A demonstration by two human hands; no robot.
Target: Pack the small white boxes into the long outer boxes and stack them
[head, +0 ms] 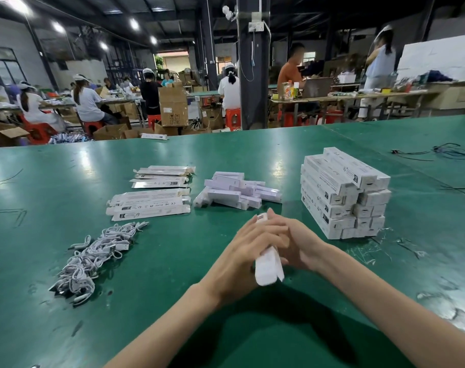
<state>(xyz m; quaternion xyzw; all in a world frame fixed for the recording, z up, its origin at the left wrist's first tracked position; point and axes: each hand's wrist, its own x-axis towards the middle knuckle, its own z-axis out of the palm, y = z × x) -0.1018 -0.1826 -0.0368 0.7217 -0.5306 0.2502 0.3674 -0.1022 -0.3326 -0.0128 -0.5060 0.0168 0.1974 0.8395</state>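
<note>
Desk [173, 261] covering, green and scuffed, fills the lower view and carries everything within reach. Largest on it is the stack [343, 192] of packed long boxes at the right, built in crossed layers several high and standing just beyond the right forearm. At the left far side lie the flat outer boxes [151, 205], unfolded and overlapping in two loose groups, one behind the other. In front of them, nearer the person, a tangled heap of white cables [93, 258] stretches diagonally toward the desk's near left. Between the flat cartons and the stack sits a jumbled pile of small white boxes [236, 191], lying at mixed angles, just past the fingertips. At the centre, one long outer box [267, 266] is held above the desk between both hands, running away from the person: its near end sticks out below the palms and its far end shows just past the fingers. The left grip [248, 251] wraps over it from the left with fingers laid across the top, and the right grip [300, 244] clasps it from the right, so both are grasping this box, fingers overlapping on its upper side.
</note>
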